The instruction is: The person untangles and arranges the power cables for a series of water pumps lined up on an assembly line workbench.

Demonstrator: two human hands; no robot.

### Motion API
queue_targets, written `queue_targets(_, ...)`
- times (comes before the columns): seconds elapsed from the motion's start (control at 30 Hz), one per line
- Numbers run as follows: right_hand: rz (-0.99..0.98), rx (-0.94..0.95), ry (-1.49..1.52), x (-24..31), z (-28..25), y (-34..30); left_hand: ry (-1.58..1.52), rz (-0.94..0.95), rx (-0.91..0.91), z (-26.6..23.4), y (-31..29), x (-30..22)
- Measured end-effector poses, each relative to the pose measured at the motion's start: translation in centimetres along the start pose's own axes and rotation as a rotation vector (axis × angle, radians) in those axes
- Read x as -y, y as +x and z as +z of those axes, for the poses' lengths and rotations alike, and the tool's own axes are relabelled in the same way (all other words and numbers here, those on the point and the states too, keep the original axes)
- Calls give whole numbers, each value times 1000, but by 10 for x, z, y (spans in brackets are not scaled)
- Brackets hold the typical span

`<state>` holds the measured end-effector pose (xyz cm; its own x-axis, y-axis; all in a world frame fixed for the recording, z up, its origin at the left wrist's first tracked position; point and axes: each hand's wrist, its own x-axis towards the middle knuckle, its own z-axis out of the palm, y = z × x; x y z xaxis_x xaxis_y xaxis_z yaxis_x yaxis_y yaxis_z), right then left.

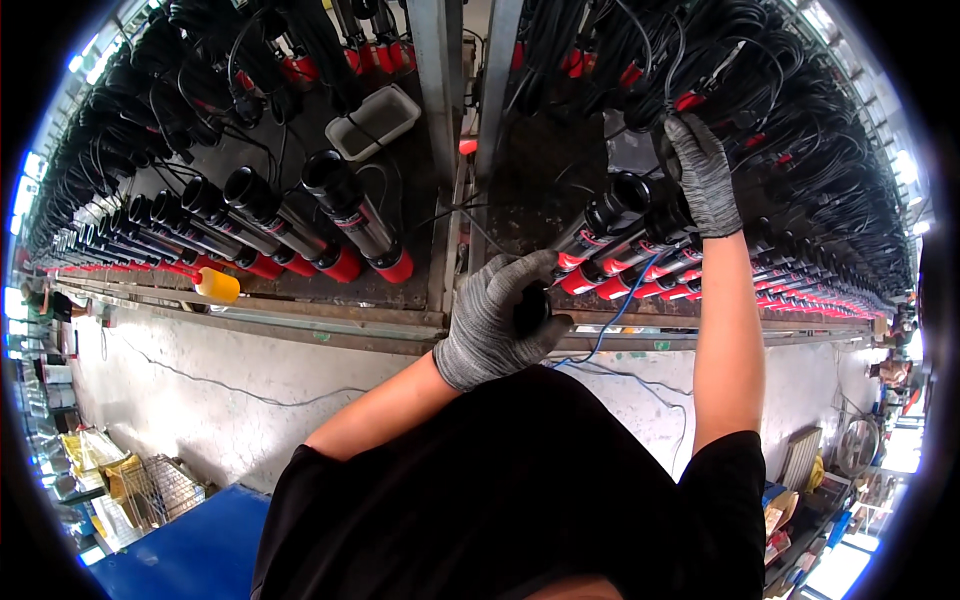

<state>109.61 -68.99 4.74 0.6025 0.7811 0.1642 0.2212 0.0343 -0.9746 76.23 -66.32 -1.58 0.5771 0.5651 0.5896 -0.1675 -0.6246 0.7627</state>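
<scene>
My left hand (pixel 492 325), in a grey knit glove, curls round the round black top of a tube-shaped pump (pixel 531 311) at the bench's front edge; the glove and my body hide most of it. Further off to the right, my right hand (pixel 703 175), gloved the same way, has its fingers pressed together on a black cable (pixel 669 112) near the hanging coils. Just left of that arm, another black-topped pump (pixel 618 203) leans among a row of pumps with red ends. A blue cable (pixel 630 296) runs down between my hands.
More pumps (pixel 360 218) line the bench on the left, with a grey tray (pixel 373 122) behind them. A metal post (pixel 437 90) rises in the middle. Black cable coils (pixel 760 60) crowd the back. A yellow cylinder (pixel 217 286) sits at the left front edge.
</scene>
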Motion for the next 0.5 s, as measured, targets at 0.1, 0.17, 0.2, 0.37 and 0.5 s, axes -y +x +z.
queue_targets(0.1, 22, 13, -6, 0, -2, 1, 3, -14, -1, 1, 1, 0)
queue_targets(0.17, 9, 9, -38, 3, 1, -2, -4, -21, -5, 1, 2, 0)
queue_targets(0.2, 2, 4, -55, 5, 1, -3, -6, -22, -9, 1, 2, 0)
queue_targets(0.37, -58, 16, -65, -4, -2, 2, -6, 30, -51, 7, 4, 7)
queue_targets(0.5, -77, 3, -61, -1, 0, 1, -24, 43, -33, 7, 9, 5)
